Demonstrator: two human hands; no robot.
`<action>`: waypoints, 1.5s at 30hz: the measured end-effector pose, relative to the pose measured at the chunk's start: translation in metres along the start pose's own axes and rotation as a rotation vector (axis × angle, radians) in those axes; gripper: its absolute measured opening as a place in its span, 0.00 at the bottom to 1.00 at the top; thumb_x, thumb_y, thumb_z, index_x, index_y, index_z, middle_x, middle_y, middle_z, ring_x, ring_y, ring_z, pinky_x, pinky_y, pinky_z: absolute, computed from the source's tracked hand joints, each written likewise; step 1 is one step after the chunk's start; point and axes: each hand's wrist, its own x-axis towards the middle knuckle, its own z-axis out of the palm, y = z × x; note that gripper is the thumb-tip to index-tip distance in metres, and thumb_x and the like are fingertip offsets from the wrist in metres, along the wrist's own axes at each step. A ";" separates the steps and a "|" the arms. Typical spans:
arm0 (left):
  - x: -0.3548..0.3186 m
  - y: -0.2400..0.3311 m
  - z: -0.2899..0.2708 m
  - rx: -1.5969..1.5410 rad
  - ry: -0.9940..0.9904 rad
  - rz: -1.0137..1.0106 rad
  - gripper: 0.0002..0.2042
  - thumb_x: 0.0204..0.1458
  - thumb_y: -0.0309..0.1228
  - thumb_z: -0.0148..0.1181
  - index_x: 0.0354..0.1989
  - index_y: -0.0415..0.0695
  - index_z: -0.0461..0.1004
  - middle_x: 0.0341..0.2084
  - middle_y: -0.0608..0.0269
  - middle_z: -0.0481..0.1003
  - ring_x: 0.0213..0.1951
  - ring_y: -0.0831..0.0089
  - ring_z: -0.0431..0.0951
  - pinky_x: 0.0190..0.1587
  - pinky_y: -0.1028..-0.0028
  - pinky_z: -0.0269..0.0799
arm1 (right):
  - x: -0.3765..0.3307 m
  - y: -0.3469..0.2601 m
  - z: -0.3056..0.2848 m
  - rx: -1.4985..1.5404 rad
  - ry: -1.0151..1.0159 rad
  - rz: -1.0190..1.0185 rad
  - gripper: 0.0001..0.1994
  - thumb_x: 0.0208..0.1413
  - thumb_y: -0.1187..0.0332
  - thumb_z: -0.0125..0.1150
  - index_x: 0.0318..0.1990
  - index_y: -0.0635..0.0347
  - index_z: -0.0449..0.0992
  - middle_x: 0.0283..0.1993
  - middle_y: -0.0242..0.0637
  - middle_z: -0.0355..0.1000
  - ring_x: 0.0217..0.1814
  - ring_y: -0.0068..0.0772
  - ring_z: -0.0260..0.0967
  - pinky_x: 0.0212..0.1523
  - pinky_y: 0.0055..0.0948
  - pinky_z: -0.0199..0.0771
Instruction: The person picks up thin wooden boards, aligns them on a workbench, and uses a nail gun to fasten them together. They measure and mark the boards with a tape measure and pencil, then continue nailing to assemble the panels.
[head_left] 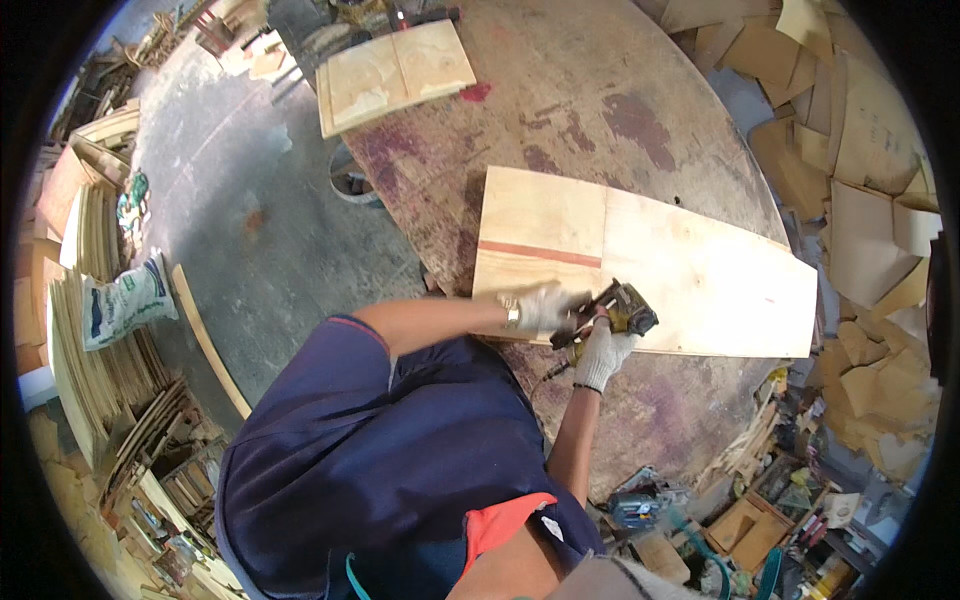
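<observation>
A white knit glove covers my right hand [605, 357], which is closed around the handle of an olive and black nail gun [632, 310]. The tool sits over the near edge of a pale plywood panel [700, 270] that lies flat on the worktable. My left hand [545, 308], gloved too and with a watch at the wrist, is beside the tool's dark magazine. Motion smears its fingers, so whether it touches the tool does not show. A thin hose or cord [553, 371] runs from the tool toward my body. A reddish stripe [540, 253] crosses the panel's left part.
The stained worktable [660, 130] carries a smaller plywood panel [395, 75] at its far left corner. A bucket [357, 180] stands beside the table. Stacked curved wood strips [95, 360] and a white sack [128, 300] are left; cardboard [870, 130] and a blue power tool [633, 510] are right.
</observation>
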 end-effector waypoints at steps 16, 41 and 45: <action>-0.101 -0.062 -0.133 -0.430 -0.321 -0.473 0.26 0.63 0.52 0.48 0.48 0.38 0.76 0.33 0.38 0.79 0.39 0.42 0.80 0.42 0.53 0.75 | -0.004 -0.003 0.130 -0.283 -0.347 -0.050 0.17 0.56 0.74 0.65 0.53 0.65 0.74 0.39 0.40 0.79 0.27 0.28 0.74 0.26 0.30 0.74; 0.036 -0.477 -0.790 0.754 1.359 -0.508 0.10 0.49 0.42 0.61 0.32 0.49 0.80 0.40 0.53 0.75 0.46 0.49 0.74 0.47 0.50 0.68 | 0.002 -0.017 0.218 -0.543 0.027 0.027 0.20 0.57 0.78 0.68 0.58 0.67 0.74 0.54 0.39 0.78 0.53 0.31 0.76 0.58 0.32 0.75; 0.073 -0.526 -0.848 1.002 1.199 -0.626 0.10 0.47 0.45 0.64 0.32 0.54 0.81 0.45 0.55 0.73 0.51 0.54 0.70 0.53 0.51 0.64 | 0.008 -0.003 0.208 -0.396 0.035 0.100 0.22 0.55 0.82 0.67 0.58 0.67 0.75 0.55 0.42 0.79 0.54 0.33 0.77 0.59 0.33 0.75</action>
